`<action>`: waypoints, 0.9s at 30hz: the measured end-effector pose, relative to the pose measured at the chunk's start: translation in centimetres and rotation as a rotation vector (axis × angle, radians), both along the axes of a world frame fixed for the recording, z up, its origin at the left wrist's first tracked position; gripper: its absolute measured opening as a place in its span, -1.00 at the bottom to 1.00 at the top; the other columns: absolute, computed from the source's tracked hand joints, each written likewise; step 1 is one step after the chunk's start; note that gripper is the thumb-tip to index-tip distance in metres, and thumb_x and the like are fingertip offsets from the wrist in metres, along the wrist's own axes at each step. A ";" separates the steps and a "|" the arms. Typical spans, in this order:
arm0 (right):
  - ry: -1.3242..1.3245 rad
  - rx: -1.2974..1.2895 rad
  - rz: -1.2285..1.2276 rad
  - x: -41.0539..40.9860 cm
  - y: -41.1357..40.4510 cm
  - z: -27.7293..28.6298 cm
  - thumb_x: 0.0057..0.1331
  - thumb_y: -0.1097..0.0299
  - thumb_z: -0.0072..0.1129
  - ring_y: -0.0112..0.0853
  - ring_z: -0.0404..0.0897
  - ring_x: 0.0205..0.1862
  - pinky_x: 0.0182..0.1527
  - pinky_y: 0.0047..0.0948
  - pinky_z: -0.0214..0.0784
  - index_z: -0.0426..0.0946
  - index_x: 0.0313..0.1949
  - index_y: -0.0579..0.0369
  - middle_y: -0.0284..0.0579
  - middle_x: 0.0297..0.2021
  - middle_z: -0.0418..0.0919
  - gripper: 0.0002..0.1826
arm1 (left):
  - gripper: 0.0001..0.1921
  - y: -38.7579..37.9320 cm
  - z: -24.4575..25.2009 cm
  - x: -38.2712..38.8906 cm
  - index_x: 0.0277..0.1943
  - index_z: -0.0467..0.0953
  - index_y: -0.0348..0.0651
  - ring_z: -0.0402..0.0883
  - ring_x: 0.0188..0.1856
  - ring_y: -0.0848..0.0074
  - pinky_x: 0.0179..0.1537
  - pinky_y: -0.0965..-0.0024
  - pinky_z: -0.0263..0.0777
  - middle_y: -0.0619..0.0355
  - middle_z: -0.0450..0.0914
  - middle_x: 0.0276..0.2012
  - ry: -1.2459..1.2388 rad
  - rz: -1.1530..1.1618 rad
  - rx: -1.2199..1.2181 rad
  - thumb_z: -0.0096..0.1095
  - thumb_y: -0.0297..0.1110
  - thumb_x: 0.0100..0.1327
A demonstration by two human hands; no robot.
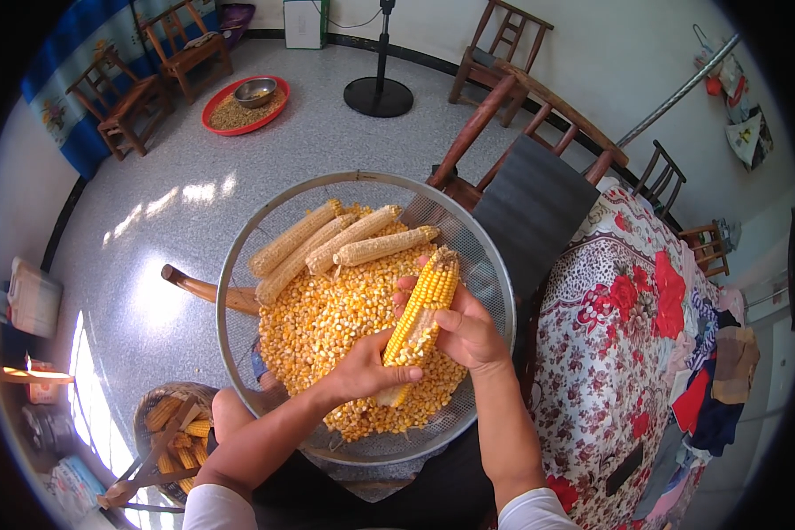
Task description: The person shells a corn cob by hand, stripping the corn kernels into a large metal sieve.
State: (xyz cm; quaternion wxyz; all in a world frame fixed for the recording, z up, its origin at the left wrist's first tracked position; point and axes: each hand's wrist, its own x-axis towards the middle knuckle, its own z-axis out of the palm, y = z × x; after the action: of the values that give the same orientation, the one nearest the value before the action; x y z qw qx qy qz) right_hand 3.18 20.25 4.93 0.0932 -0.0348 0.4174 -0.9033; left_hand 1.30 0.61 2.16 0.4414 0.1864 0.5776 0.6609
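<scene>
An ear of dried yellow corn [426, 298] is held slanted between both my hands, its dark end up and to the right. My left hand [377, 368] grips its lower part, thumb across the kernels. Around its upper right side curls my right hand [469, 328], the thumb on a strip of bare cob. Beneath lies a wide round mesh sieve [366, 176] with a metal rim, holding a heap of loose corn kernels [324, 318]. Several stripped corncobs [351, 238] rest on the heap toward its far side.
A wicker basket [147, 404] of unshelled ears stands at lower left. To the right is a bed or table with a floral cloth [583, 371] and piled clothes [702, 384]. A wooden chair [477, 132], fan stand [378, 97] and red tray [217, 130] with a metal bowl [255, 91] lie beyond.
</scene>
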 end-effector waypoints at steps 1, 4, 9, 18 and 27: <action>-0.004 -0.032 -0.019 0.0 -0.1 -0.1 0.28 0.36 0.24 -0.10 0.41 0.27 0.33 -0.06 0.30 0.02 0.46 0.11 0.10 0.22 0.38 -0.18 | -0.34 0.0 -0.1 0.0 0.16 0.43 -0.29 0.61 -0.13 0.44 -0.05 0.33 0.52 0.10 0.60 -0.16 -0.007 0.003 0.007 0.54 -0.05 0.14; -0.049 -0.103 -0.027 0.0 -0.3 0.2 0.29 0.33 0.25 -0.12 0.43 0.24 0.32 -0.02 0.31 0.07 0.44 0.12 0.07 0.16 0.42 -0.21 | -0.40 -0.1 0.4 0.0 0.14 0.45 -0.29 0.60 -0.17 0.49 -0.10 0.37 0.52 0.15 0.60 -0.21 0.047 0.008 -0.024 0.53 -0.10 0.18; -0.005 0.005 -0.043 -0.2 -0.3 -0.3 0.28 0.38 0.27 -0.20 0.51 0.11 0.21 -0.10 0.42 0.17 0.37 0.14 -0.03 0.04 0.46 -0.29 | -0.38 0.1 0.3 0.1 0.12 0.45 -0.30 0.62 -0.19 0.46 -0.10 0.32 0.52 0.11 0.62 -0.24 0.145 0.018 -0.055 0.54 -0.06 0.15; -0.064 0.110 -0.170 -0.4 -1.3 -0.9 0.21 0.41 0.40 -0.35 0.58 -0.06 0.03 -0.34 0.52 0.28 0.23 0.14 -0.14 -0.07 0.51 -0.36 | -0.34 0.3 0.0 0.3 0.08 0.47 -0.30 0.65 -0.20 0.40 -0.12 0.28 0.54 0.06 0.64 -0.27 0.213 0.046 -0.101 0.53 0.05 0.12; -0.105 -0.018 -0.210 -0.5 -1.6 -1.3 0.29 0.28 0.36 -0.39 0.58 -0.08 0.00 -0.38 0.52 0.28 0.21 0.15 -0.15 -0.13 0.53 -0.40 | -0.32 0.5 -0.1 0.3 0.09 0.47 -0.32 0.67 -0.23 0.38 -0.15 0.28 0.56 0.06 0.65 -0.29 0.145 0.044 -0.081 0.50 0.09 0.13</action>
State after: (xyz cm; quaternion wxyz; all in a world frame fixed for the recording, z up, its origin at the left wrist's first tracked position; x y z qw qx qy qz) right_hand 2.67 18.68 3.65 0.0194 0.0559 0.4052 -0.9123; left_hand 1.62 1.07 2.01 0.3910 0.2030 0.6382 0.6314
